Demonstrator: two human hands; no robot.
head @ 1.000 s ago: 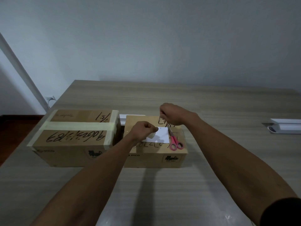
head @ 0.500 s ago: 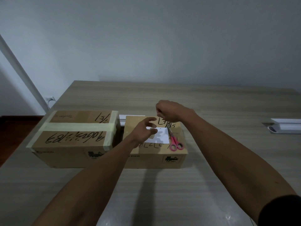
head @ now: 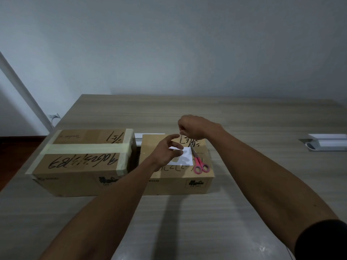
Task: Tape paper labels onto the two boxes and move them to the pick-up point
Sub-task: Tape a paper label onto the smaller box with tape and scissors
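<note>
Left hand (head: 167,151) now spread open above paper label (head: 185,156), right hand (head: 193,127) fisted, contents unclear

Looks like a plain office/mail rm: bare white wall (head: 169,44), long wood-grain bench (head: 244,119), taped cardboard boxes (head: 84,156), scissors (head: 200,164), white device (head: 326,142) at bench edge.

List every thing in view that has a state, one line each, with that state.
Left box: closed, sealed with pale tape, no paper label visible.
Right box: closed, paper label and scissors on top.
Paper label: lying flat on the right box.
Scissors: closed, lying beside the label.
Left hand: fingers spread above the label.
Right hand: fingers curled; contents unclear.
</note>
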